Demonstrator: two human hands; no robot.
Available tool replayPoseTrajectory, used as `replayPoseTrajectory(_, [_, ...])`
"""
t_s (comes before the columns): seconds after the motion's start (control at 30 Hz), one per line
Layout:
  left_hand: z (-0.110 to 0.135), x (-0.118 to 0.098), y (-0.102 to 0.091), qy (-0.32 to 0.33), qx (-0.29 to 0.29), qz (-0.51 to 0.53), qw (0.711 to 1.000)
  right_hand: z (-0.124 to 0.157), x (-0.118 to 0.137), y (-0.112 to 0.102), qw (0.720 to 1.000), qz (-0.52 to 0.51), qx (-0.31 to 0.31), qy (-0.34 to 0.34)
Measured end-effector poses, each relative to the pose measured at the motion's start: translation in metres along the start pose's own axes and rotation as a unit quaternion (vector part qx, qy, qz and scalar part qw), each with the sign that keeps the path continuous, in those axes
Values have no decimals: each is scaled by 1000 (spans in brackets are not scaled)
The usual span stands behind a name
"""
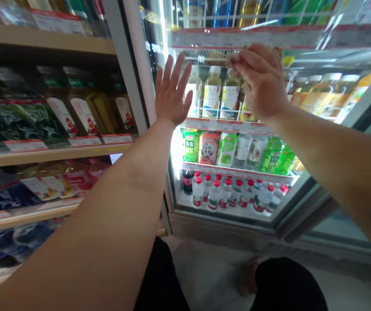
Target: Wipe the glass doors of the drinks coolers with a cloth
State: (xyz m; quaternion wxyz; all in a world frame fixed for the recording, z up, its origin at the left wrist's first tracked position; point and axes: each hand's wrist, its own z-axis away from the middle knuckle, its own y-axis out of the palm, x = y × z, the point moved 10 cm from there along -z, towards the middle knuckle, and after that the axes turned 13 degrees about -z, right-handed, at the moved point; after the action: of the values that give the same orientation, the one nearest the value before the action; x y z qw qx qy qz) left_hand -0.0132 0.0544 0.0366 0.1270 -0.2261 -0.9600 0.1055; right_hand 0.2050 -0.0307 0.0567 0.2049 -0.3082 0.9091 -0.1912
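**One bare left hand (173, 93) and one bare right hand (263, 82) are reaching up to a tall, clear glass door with a grey metal frame (221, 214)**

The left hand is showing just left of the upper middle of the frame. Its fingers are pointing up and spreading apart, and it is holding nothing. The back of it is facing us. I cannot tell if it is touching the glass.

The right hand is showing just right of the upper middle. Its fingers are bending close together on a crumpled, pale brown lump that is looking like cloth (233, 61). The lump is poking out at the fingertips, near the top of the frame, and it is looking blurry.

Between the hands, behind the glass, plastic bottles with white caps and pale labels (212, 93) are standing in a row. Below them, in the middle, a red bottle with a pale cap-side label (209, 147) is standing beside green ones. Lower down, small clear bottles with red caps (216, 194) are standing close together. At the right, orange drinks with white caps (330, 90) are lining up.

On the left side, light wooden shelves (55, 153) are holding blurry bottles. Black trouser legs (289, 285) are showing at the bottom.
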Motion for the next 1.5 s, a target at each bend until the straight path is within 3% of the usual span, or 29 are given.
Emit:
replayPoseTrajectory(0.07, [0, 0, 0, -3, 1, 9, 1000, 9, 2, 6, 1000, -8, 11, -5])
replayPoseTrajectory(0.17, [0, 4, 2, -4, -6, 11, 1000, 36, 28, 37, 983, -55, 139, -104])
replayPoseTrajectory(0.23, [-1, 6, 7, 7, -7, 6, 1000, 41, 32, 39, 975, -72, 170, -123])
replayPoseTrajectory(0.37, [-2, 9, 17, 19, 10, 14, 1000, 18, -2, 2, 998, -48, 43, -19])
replayPoseTrajectory(0.47, [-1, 8, 14, 19, 7, -7, 1000, 25, -12, -14, 999, -28, -37, 9])
replayPoseTrajectory(0.53, [0, 7, 10, 12, -2, -18, 1000, 39, -3, -10, 999, -26, -30, -32])
replayPoseTrajectory(0.6, [2, 6, 5, 1, -10, -22, 1000, 48, 5, -2, 996, -34, 15, -81])
replayPoseTrajectory(0.67, [2, 5, 1, -2, -17, -30, 999, 46, 2, -2, 994, -44, 44, -91])
replayPoseTrajectory(0.73, [3, 3, 0, 0, -12, -31, 999, 37, -13, -13, 997, -41, 21, -60])
replayPoseTrajectory(0.83, [2, 1, 0, -3, 4, -18, 1000, 34, -30, -29, 998, -17, -66, 8])
replayPoseTrajectory(0.9, [1, 2, -1, -13, 7, -9, 1000, 41, -26, -23, 998, -24, -62, 21])
replayPoseTrajectory(1.03, [1, 0, -1, -19, 8, -14, 1000, 42, -4, 7, 995, -78, 55, -10])
replayPoseTrajectory(1.17, [2, -2, -1, -24, 20, -3, 1000, 21, 3, 10, 998, -64, 27, -10])
replayPoseTrajectory(1.27, [2, -3, -5, -21, 16, -10, 1000, 27, 14, 23, 998, -56, 4, 6])
replayPoseTrajectory(1.4, [2, -5, -10, -11, 15, -16, 1000, 42, 44, 55, 986, -88, 120, -73])
replayPoseTrajectory(1.5, [1, -5, -8, -17, 24, 0, 1000, 25, 41, 47, 985, -93, 122, -82])
